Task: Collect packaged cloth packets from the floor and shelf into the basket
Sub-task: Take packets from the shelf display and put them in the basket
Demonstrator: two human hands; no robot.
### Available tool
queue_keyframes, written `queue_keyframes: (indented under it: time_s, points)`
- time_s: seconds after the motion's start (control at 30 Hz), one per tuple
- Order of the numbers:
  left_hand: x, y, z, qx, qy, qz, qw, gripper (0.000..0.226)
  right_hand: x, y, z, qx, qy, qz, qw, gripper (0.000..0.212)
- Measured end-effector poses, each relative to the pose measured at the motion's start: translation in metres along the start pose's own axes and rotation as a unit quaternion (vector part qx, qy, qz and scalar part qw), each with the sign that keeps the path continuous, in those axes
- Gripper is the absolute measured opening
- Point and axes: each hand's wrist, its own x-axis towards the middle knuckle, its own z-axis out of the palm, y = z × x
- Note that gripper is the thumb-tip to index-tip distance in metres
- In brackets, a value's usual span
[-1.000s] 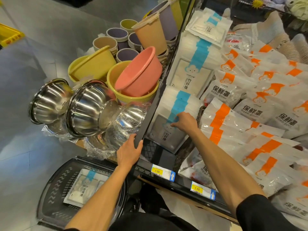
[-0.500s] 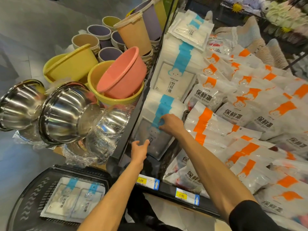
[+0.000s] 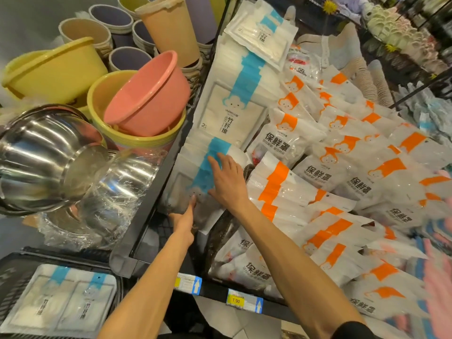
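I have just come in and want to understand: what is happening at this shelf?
A person stands at the shelf. The right hand lies flat on the front blue-striped packet, and the left hand touches its lower part. Two packets already lie in the basket.

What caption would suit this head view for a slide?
Left hand and right hand on a blue-striped packet; two packets lie in the basket.
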Motion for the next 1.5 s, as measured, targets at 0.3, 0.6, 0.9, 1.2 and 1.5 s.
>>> queue_keyframes:
  time_s: [0.3,0.6,0.9,1.2,1.5]
  points:
    - [-0.009,0.034,0.024,-0.027,-0.075,-0.022,0.997,0.098,0.019,0.009,-0.005,0.002,-0.042,0.025,0.999,0.102]
    - [-0.015,0.036,0.035,-0.097,-0.121,-0.005,0.988,0.095,0.020,0.021,-0.020,0.044,-0.041,0.036,0.998,0.104]
    - [-0.025,0.044,0.029,-0.029,-0.068,-0.004,0.997,0.102,0.018,0.018,-0.013,0.019,-0.048,0.035,0.998,0.109]
    - [-0.042,0.044,0.023,0.000,-0.077,0.025,0.997,0.100,0.014,0.017,-0.020,0.046,-0.028,0.036,0.998,0.102]
    - [-0.075,0.065,-0.019,0.165,-0.137,0.138,0.967,0.072,-0.005,0.010,-0.036,0.056,0.002,0.039,0.998,0.075]
